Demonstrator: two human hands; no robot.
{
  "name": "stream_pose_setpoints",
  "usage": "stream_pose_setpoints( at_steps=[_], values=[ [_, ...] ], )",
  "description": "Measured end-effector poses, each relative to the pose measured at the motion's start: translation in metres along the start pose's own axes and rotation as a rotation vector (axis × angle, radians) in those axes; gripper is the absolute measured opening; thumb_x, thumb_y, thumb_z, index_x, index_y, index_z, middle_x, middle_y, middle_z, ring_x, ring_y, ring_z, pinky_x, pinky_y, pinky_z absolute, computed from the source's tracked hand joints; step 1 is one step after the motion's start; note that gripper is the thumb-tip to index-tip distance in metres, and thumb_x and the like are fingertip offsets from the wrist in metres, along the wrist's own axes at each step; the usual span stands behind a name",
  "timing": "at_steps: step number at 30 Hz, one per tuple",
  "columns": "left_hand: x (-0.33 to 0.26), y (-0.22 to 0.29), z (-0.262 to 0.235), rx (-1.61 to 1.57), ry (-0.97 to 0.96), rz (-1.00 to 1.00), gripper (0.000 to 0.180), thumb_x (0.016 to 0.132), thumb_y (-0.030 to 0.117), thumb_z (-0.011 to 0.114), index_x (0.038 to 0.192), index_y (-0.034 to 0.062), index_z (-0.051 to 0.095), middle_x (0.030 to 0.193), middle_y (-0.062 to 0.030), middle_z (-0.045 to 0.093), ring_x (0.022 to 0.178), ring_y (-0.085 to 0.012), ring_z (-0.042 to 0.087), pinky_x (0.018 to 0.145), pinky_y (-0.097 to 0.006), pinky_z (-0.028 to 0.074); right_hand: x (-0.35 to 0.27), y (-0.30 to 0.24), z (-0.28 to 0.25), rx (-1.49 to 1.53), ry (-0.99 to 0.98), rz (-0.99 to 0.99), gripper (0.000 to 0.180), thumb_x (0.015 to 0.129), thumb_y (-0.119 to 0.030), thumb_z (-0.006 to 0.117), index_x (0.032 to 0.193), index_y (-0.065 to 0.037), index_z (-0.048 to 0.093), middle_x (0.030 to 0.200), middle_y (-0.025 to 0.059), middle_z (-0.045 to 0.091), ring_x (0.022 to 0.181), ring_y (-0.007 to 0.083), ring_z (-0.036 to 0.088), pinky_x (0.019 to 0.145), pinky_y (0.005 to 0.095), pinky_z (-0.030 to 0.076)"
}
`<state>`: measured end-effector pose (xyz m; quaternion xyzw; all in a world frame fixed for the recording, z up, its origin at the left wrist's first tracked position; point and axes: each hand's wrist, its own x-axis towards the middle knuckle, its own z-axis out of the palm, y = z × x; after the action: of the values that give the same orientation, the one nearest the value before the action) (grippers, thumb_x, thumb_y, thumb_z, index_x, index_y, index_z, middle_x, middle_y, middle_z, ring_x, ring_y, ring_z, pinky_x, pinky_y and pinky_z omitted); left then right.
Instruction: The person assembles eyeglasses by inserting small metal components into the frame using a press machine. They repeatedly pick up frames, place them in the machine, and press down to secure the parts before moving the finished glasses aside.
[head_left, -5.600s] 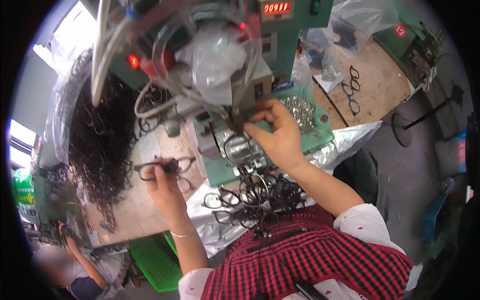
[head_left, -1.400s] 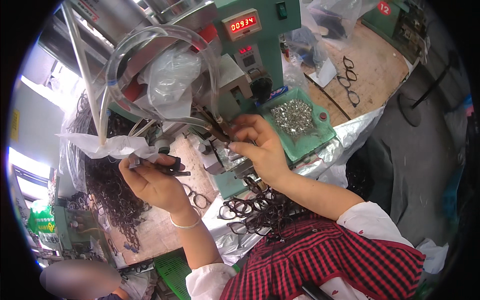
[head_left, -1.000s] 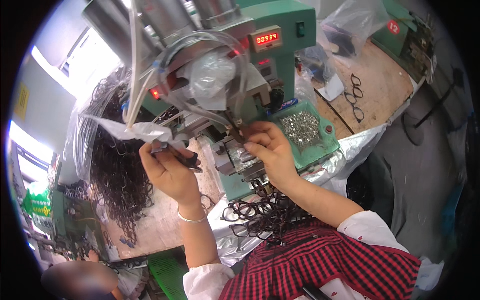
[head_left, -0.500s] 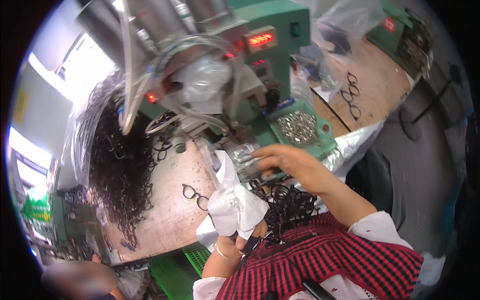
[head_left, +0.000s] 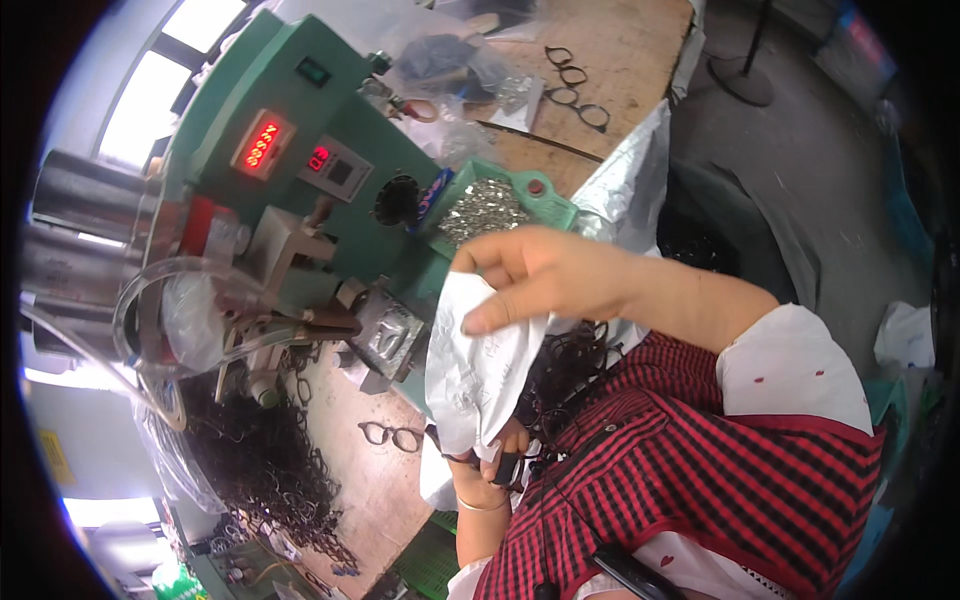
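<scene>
- A white paper [head_left: 482, 365] is right in front of the person's red and black checked apron [head_left: 640, 470].
- The right hand [head_left: 535, 278] pinches the top of the paper, with the thumb in front.
- The left hand [head_left: 492, 462] is curled around the bottom of it, and a small black thing [head_left: 507, 468] is in that hand too. I can't tell what it is.
- A dark pile of glasses frames [head_left: 562, 375] is just beside the paper.
- One frame [head_left: 390, 436] lies on the table [head_left: 365, 500].
- Behind the hands is a big green machine [head_left: 310, 115], and near it a green tray [head_left: 556, 212] with shiny metal bits [head_left: 485, 208] in it.
</scene>
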<state>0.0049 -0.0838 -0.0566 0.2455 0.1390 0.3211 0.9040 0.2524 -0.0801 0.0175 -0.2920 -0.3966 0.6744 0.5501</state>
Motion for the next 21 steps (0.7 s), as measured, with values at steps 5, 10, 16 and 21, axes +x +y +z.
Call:
stream_pose_setpoints(
  at_steps=[5, 10, 16, 21],
  values=[
    [0.018, 0.017, 0.001, 0.305, -0.008, 0.000, 0.084, 0.094, 0.068, 0.045, 0.133, -0.0067, 0.046, 0.044, 0.0027, 0.044, 0.034, -0.0139, 0.034, 0.043, -0.027, 0.034, -0.017, -0.018, -0.020, -0.033, 0.340, -0.265, 0.027, 0.087, -0.010, 0.072, 0.109, 0.002, 0.061, 0.099, 0.0074, 0.070, 0.088, 0.0117, 0.066, 0.080, 0.0259, 0.052],
    [0.042, 0.028, 0.041, 0.843, 0.153, 0.143, 0.110, 0.077, 0.080, 0.059, 0.144, -0.0044, 0.036, 0.060, 0.0006, 0.047, 0.052, -0.0054, 0.039, 0.050, -0.021, 0.026, -0.021, 0.000, -0.009, -0.239, 0.644, -0.517, 0.025, 0.093, -0.016, 0.068, 0.110, 0.000, 0.060, 0.094, 0.0035, 0.066, 0.084, 0.0084, 0.061, 0.075, 0.0248, 0.050],
    [0.095, 0.018, 0.074, 0.534, 0.392, 0.239, 0.018, 0.094, 0.020, 0.057, 0.085, 0.0053, 0.062, 0.061, 0.0019, 0.049, 0.048, -0.0053, 0.040, 0.039, -0.022, 0.027, -0.040, 0.048, -0.002, -0.086, 0.794, -0.641, 0.019, 0.096, -0.014, 0.061, 0.105, 0.003, 0.064, 0.097, 0.0032, 0.067, 0.087, 0.0106, 0.060, 0.079, 0.0257, 0.047],
    [0.090, 0.020, 0.071, 0.578, 0.413, 0.330, 0.016, 0.088, 0.009, 0.062, 0.073, 0.0065, 0.058, 0.059, 0.0023, 0.049, 0.047, -0.0063, 0.041, 0.040, -0.022, 0.029, -0.062, 0.043, -0.035, -0.342, 0.688, -0.234, 0.049, 0.091, -0.020, 0.067, 0.129, 0.006, 0.052, 0.121, 0.0127, 0.062, 0.112, 0.0213, 0.057, 0.098, 0.0339, 0.043]
  ],
)
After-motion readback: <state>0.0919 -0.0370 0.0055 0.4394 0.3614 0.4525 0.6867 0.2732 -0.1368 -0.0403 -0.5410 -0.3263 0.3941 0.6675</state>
